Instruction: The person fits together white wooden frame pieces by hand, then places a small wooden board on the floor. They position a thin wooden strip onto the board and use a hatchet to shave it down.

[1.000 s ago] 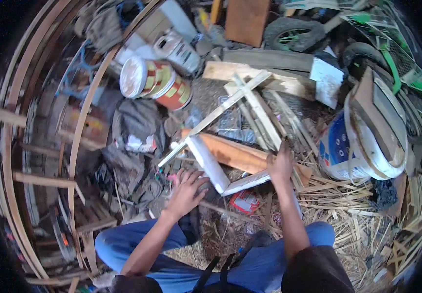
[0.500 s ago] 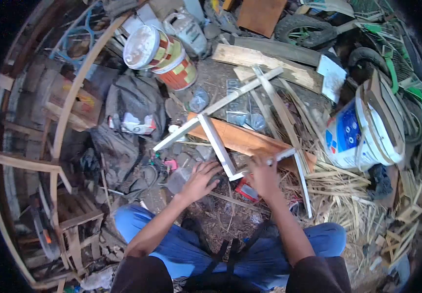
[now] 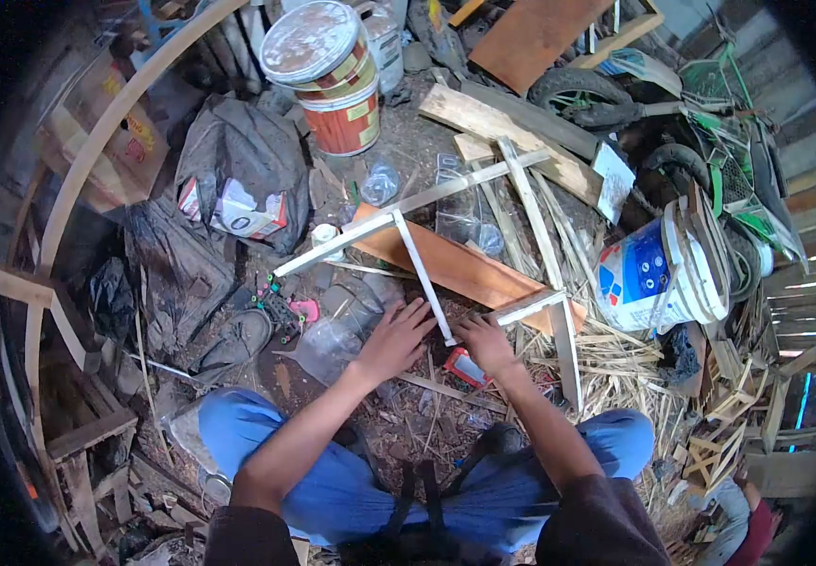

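A frame of pale wooden strips (image 3: pixel 417 264) stands over the littered ground in front of me. My left hand (image 3: pixel 397 341) lies just left of its near corner, fingers spread toward the middle strip. On the right side of that corner, my right hand (image 3: pixel 487 345) has its fingers curled round the near strip. Beneath the frame is a flat orange-brown board (image 3: pixel 455 267). A small red object (image 3: pixel 466 367) rests on the ground below my right hand.
Painted buckets (image 3: pixel 337 113) stand at the upper left, a white-blue bucket (image 3: pixel 649 274) at the right. A dark bag (image 3: pixel 243 170), a clear plastic piece (image 3: pixel 323 351) and wood slivers (image 3: pixel 606 363) surround the frame. Another person's sleeve (image 3: pixel 759 530) shows lower right.
The camera view has shifted, bringing another person into the lower right. My right hand has moved left, close to the frame's near corner, and the frame sits at a slightly different tilt.
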### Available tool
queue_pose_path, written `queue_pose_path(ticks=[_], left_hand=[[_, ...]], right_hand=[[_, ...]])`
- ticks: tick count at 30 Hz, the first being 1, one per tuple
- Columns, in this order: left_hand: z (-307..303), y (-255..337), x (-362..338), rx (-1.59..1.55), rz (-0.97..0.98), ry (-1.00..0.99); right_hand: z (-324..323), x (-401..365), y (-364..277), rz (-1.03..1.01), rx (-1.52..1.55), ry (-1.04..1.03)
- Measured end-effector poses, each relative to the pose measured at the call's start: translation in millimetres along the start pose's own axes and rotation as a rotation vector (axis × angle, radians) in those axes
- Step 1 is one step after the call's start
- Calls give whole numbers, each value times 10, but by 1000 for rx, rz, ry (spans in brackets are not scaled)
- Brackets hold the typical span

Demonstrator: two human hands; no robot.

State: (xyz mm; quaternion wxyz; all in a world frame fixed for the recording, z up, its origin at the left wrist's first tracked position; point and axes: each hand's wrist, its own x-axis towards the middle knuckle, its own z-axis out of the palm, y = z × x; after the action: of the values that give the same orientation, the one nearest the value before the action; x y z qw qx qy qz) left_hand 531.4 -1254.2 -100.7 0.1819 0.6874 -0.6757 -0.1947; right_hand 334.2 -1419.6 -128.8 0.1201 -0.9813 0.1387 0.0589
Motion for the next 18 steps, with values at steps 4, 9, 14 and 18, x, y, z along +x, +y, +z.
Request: queue_pose_path(ticks=[4,9,14,18], left_hand=[[-34,-63,-22,7,-45,51],[-213,157,157,-5,4,159],[-328,297,339,141,55,117],[-408,290,385,91,-10,95]], right_hand=[[-115,-27,77,-100,-8,94],[-431,48,71,-59,28,52],[-723,-19,-63,-110,99,3],[-822,-124,-39,-101,130,74]])
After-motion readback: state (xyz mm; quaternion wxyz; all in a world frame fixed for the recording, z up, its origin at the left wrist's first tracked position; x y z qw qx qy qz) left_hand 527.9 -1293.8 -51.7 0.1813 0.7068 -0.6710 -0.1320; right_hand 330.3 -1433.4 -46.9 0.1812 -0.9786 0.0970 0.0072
